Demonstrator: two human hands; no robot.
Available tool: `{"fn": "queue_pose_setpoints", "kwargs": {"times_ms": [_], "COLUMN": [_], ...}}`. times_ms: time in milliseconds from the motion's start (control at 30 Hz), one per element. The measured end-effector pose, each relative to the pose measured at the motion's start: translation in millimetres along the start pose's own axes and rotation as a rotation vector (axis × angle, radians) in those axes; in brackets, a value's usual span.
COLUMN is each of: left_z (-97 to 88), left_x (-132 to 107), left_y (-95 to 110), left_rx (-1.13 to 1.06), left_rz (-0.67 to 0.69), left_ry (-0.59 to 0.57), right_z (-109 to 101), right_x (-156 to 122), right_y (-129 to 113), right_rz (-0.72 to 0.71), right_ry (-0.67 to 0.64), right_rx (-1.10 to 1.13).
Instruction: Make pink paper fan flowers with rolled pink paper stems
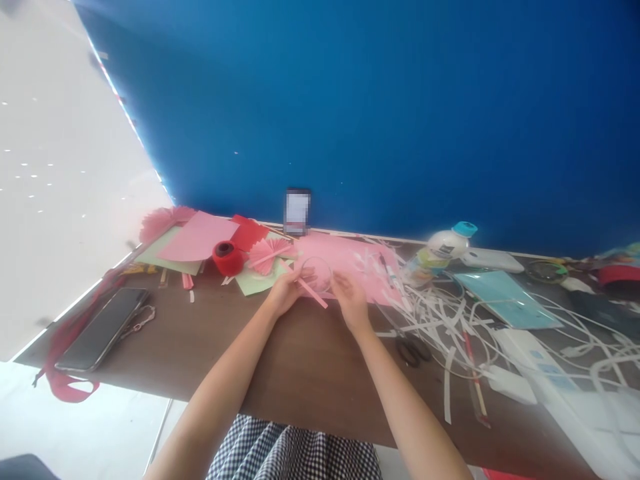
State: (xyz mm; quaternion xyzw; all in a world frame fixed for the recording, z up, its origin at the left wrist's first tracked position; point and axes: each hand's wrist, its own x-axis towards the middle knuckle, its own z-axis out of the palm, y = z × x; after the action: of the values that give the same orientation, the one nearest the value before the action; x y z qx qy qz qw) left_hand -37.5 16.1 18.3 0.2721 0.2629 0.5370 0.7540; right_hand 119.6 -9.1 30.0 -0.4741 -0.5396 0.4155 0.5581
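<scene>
Both of my hands meet over the middle of the brown table. My left hand is closed on a narrow pink paper strip that juts out toward my right hand. My right hand is closed around the edge of a clear tape roll that sits between the two hands. Just behind them lies a pink paper sheet. A pink folded paper fan rests to the left of my left hand.
A red tape roll, coloured paper sheets and another pink fan lie at the back left. A phone sits at the left edge. Right: white paper strips, scissors, a glue bottle, a teal booklet. A blue wall stands behind.
</scene>
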Motion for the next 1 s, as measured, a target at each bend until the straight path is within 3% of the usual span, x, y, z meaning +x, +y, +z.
{"fn": "queue_pose_setpoints", "kwargs": {"times_ms": [433, 733, 1000], "left_z": [2.5, 2.4, 1.4], "left_x": [-3, -4, -4], "left_y": [1, 1, 3], "left_rx": [0.072, 0.102, 0.101], "left_rz": [-0.052, -0.075, -0.099], "left_ry": [-0.033, -0.025, 0.007], "right_z": [1, -1, -3], "right_x": [-2, -2, 0], "right_y": [1, -3, -6], "right_rz": [-0.037, -0.092, -0.053], "right_ry": [0.185, 0.165, 0.004], "right_rx": [-0.094, -0.072, 0.031]}}
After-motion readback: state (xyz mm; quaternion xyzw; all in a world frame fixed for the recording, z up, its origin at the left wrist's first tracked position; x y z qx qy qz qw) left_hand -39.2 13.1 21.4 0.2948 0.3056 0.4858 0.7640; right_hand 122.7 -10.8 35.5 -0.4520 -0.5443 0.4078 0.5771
